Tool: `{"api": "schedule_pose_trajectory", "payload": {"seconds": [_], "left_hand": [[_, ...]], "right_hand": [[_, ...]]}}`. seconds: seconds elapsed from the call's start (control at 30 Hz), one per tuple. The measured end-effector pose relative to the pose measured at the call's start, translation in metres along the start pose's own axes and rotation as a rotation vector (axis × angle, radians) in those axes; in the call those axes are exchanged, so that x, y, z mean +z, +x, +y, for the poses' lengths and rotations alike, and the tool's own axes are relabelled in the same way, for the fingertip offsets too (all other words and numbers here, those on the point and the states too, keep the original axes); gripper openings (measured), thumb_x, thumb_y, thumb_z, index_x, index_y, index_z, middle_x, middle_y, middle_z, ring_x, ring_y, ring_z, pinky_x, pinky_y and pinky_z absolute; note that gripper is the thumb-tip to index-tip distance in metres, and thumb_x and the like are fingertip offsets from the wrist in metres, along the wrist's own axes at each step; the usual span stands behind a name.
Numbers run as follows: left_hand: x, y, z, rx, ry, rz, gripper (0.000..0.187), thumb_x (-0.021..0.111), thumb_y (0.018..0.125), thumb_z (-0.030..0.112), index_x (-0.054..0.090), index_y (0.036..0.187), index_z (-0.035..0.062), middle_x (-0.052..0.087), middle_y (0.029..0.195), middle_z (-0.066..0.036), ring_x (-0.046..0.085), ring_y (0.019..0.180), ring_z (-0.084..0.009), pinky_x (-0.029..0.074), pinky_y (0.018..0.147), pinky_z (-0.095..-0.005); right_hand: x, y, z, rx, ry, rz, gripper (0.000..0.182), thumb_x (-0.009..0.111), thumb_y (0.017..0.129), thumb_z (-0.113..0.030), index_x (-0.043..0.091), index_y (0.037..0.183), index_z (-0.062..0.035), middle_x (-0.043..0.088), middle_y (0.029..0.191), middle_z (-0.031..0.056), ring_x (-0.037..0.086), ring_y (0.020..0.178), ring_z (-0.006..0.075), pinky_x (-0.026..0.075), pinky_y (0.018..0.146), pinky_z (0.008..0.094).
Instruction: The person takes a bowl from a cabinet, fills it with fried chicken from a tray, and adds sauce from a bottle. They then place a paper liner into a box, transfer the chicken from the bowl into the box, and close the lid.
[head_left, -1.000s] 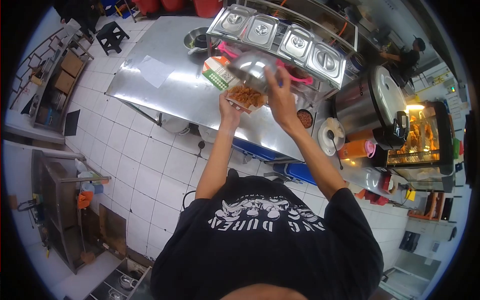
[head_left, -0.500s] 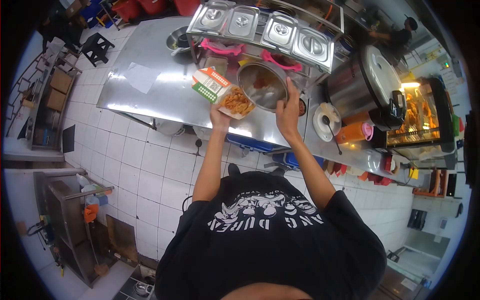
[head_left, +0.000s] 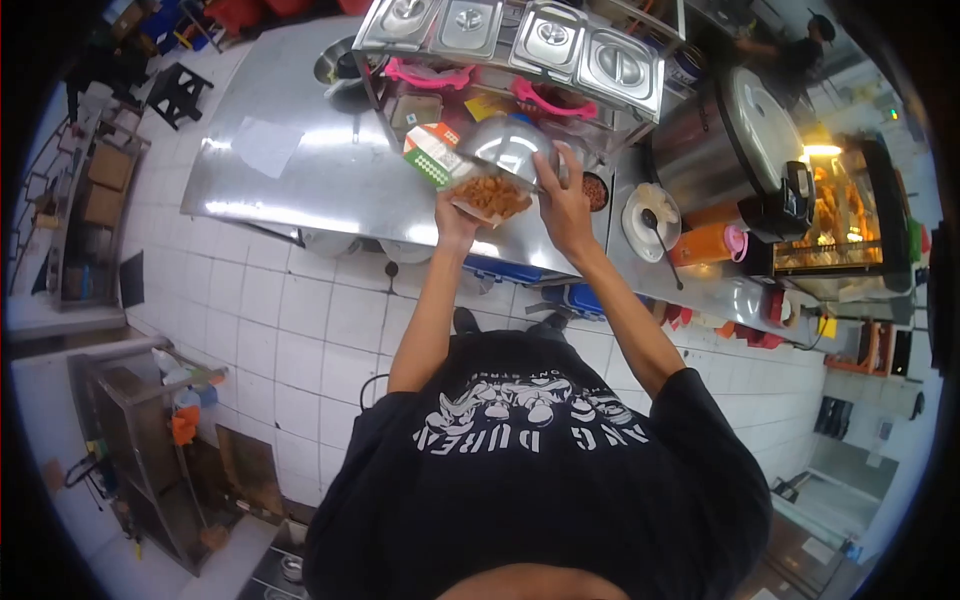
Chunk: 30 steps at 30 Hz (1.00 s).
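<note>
My left hand (head_left: 456,224) grips a paper takeaway box (head_left: 431,152) from its near side. The box's white, orange and green lid stands open at the left. Orange-brown food pieces (head_left: 490,197) fill the box; what kind they are I cannot make out. Over the far side of the box, my right hand (head_left: 565,208) holds a steel mixing bowl (head_left: 512,145), fingers on its right side. The bowl is tipped with its shiny outside facing up and its mouth toward the box. Its inside is hidden.
Lidded steel pans (head_left: 545,40) sit on a rack behind my hands, with pink-rimmed containers (head_left: 430,73) below. To the right are a reddish-brown filled container (head_left: 594,192), a plate with a spoon (head_left: 648,222), an orange bottle (head_left: 708,245) and a large cooker (head_left: 728,140). Another person (head_left: 800,55) stands far right.
My right hand has turned the bowl from showing its inside to upside down over the box. My left hand and the box have moved slightly right.
</note>
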<state>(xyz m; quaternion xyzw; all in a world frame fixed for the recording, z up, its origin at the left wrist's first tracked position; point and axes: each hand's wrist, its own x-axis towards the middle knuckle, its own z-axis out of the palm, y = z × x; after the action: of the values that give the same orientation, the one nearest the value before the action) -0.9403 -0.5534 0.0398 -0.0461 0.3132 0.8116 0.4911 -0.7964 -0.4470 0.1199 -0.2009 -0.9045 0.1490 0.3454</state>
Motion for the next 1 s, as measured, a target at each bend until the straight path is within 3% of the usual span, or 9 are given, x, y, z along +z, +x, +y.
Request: {"api": "schedule_pose_trajectory", "payload": {"seconds": [0.03, 0.17, 0.23, 0.27, 0.53, 0.7, 0.83, 0.9, 1.0], "left_hand": [[-0.008, 0.009, -0.007, 0.004, -0.062, -0.002, 0.052, 0.031, 0.094, 0.03, 0.04, 0.136, 0.001, 0.049, 0.135, -0.019, 0.05, 0.124, -0.0349, 0.043, 0.101, -0.0527], [0.008, 0.013, 0.003, 0.019, -0.004, 0.037, 0.053, 0.03, 0.095, 0.03, 0.037, 0.138, 0.0002, 0.048, 0.135, -0.02, 0.049, 0.125, -0.0351, 0.043, 0.1, -0.0528], [0.02, -0.008, 0.012, 0.048, 0.045, -0.028, 0.052, 0.031, 0.094, 0.028, 0.038, 0.137, -0.0002, 0.049, 0.134, -0.019, 0.049, 0.124, -0.0348, 0.044, 0.1, -0.0526], [0.016, -0.001, 0.011, 0.013, 0.053, -0.022, 0.052, 0.032, 0.092, 0.026, 0.037, 0.138, 0.0004, 0.05, 0.133, -0.019, 0.05, 0.123, -0.0341, 0.043, 0.101, -0.0527], [0.019, 0.016, 0.019, 0.135, 0.048, 0.031, 0.048, 0.038, 0.087, 0.021, 0.038, 0.133, 0.0069, 0.049, 0.129, -0.019, 0.054, 0.117, -0.0334, 0.053, 0.085, -0.0539], [0.009, 0.018, 0.023, 0.118, 0.062, 0.037, 0.055, 0.04, 0.083, 0.017, 0.035, 0.137, 0.0101, 0.05, 0.129, -0.016, 0.053, 0.117, -0.0334, 0.05, 0.089, -0.0563], [-0.027, 0.016, 0.012, 0.177, -0.017, 0.017, 0.058, 0.041, 0.08, 0.015, 0.037, 0.137, 0.0077, 0.049, 0.133, -0.016, 0.05, 0.122, -0.0332, 0.045, 0.097, -0.0541], [-0.042, 0.012, 0.017, 0.179, -0.057, 0.017, 0.059, 0.042, 0.08, 0.016, 0.038, 0.137, 0.0029, 0.048, 0.135, -0.017, 0.048, 0.125, -0.0332, 0.041, 0.103, -0.0522], [-0.069, 0.002, 0.028, 0.113, 0.005, 0.077, 0.059, 0.042, 0.08, 0.018, 0.038, 0.136, -0.0004, 0.047, 0.136, -0.018, 0.047, 0.126, -0.0338, 0.039, 0.104, -0.052]], "right_hand": [[-0.001, 0.006, 0.0, -0.066, -0.074, 0.017, 0.062, 0.061, 0.081, 0.004, 0.05, 0.134, -0.0263, 0.038, 0.142, 0.0191, 0.065, 0.088, 0.039, 0.056, 0.071, 0.0456], [-0.009, 0.029, 0.009, -0.021, -0.12, -0.266, 0.067, 0.061, 0.079, 0.004, 0.047, 0.137, -0.0271, 0.039, 0.142, 0.0183, 0.065, 0.088, 0.0371, 0.055, 0.07, 0.044], [-0.012, 0.029, 0.008, -0.049, -0.037, -0.091, 0.067, 0.059, 0.081, 0.0, 0.044, 0.138, -0.0335, 0.038, 0.141, 0.019, 0.064, 0.09, 0.0434, 0.056, 0.068, 0.0491], [-0.018, 0.036, 0.006, -0.019, -0.106, -0.22, 0.068, 0.06, 0.08, 0.002, 0.044, 0.138, -0.0322, 0.039, 0.141, 0.0185, 0.063, 0.092, 0.0444, 0.056, 0.069, 0.0497], [-0.027, 0.06, 0.005, -0.083, -0.018, 0.021, 0.071, 0.057, 0.08, 0.006, 0.044, 0.14, -0.0295, 0.04, 0.139, 0.0173, 0.062, 0.1, 0.0421, 0.055, 0.079, 0.0454], [-0.028, 0.06, 0.008, -0.068, -0.066, -0.028, 0.069, 0.054, 0.081, 0.006, 0.041, 0.142, -0.0222, 0.043, 0.135, 0.0198, 0.06, 0.106, 0.0375, 0.053, 0.083, 0.0451], [-0.009, 0.011, 0.023, 0.339, 0.212, 0.186, 0.055, 0.042, 0.086, 0.0, 0.036, 0.141, -0.0041, 0.05, 0.13, 0.0193, 0.063, 0.103, 0.0314, 0.058, 0.077, 0.0428], [-0.014, -0.023, -0.005, 0.85, 0.653, 0.097, 0.05, 0.039, 0.089, -0.004, 0.034, 0.139, -0.003, 0.052, 0.125, 0.021, 0.062, 0.104, 0.0312, 0.061, 0.073, 0.0381], [0.008, -0.067, 0.011, 1.114, 0.897, 0.06, 0.047, 0.037, 0.09, -0.004, 0.033, 0.137, -0.0041, 0.053, 0.123, 0.0202, 0.065, 0.097, 0.0297, 0.064, 0.061, 0.0323]]}}
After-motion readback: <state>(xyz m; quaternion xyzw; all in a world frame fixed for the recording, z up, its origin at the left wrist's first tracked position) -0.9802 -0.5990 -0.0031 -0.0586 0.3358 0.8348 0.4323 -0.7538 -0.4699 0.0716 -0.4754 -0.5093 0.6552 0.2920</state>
